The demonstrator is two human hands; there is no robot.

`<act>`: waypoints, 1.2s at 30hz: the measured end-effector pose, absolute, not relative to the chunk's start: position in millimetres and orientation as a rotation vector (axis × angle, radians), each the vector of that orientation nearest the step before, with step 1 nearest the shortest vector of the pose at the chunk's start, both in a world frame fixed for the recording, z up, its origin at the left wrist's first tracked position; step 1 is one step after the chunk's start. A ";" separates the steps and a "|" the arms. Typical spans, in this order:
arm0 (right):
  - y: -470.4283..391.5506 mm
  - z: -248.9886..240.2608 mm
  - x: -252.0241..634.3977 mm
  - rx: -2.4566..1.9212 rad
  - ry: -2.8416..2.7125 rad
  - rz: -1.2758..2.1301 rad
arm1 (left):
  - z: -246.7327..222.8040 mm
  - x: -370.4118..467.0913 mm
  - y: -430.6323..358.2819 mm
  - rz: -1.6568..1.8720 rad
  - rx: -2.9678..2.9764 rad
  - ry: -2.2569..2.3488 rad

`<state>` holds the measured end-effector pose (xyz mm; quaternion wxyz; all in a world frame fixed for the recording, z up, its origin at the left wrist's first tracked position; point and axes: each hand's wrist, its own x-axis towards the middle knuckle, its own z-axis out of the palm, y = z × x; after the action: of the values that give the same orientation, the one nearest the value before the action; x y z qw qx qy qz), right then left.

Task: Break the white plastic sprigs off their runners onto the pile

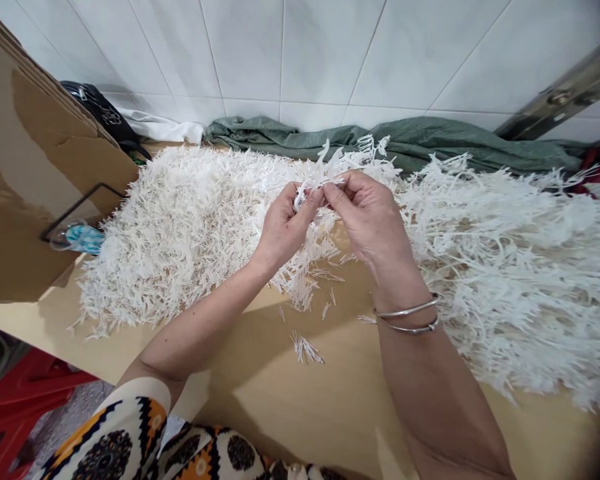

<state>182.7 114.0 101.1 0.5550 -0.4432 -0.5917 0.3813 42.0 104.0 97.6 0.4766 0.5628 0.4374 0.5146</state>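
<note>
Both hands meet over the middle of the table, fingertips almost touching. My left hand [286,225] is closed in a pinch on a white plastic sprig [324,172] with thin, branching tips. The thumb and forefinger of my right hand [373,215] grip the same sprig from the other side; the exact contact is partly hidden by the fingers. To the left lies a thick pile of small white sprigs [180,233]. A second heap of longer white branching pieces [520,267] spreads on the right. Several loose bits [307,349] lie on the table below my hands.
A cardboard box [45,160] stands at the left, with a clear-and-blue item [83,238] against it. Green cloth [430,143] runs along the tiled wall [320,53]. A black bag [95,110] sits behind the box. Red stools [25,400] are beside the wooden table [290,407].
</note>
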 end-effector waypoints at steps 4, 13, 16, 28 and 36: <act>118.3 93.6 178.5 -1.086 -1.326 0.810 | 97.2 42.4 104.1 1.176 1.241 0.938; 132.9 81.6 216.6 -1.203 -1.162 0.866 | 115.0 43.4 84.8 1.136 1.443 0.841; 122.6 96.7 223.0 -1.145 -1.450 0.957 | 108.6 40.3 93.3 1.209 1.432 0.945; 117.2 99.9 190.6 -1.253 -1.480 0.655 | 102.4 39.9 99.9 1.099 1.364 0.966; 136.4 74.5 219.6 -1.306 -1.294 0.688 | 116.0 40.1 90.2 1.149 1.342 0.766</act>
<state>219.6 136.4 74.5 0.5557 -0.5530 -0.5482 0.2914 40.1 90.2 116.0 0.5712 0.5721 0.3264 0.4897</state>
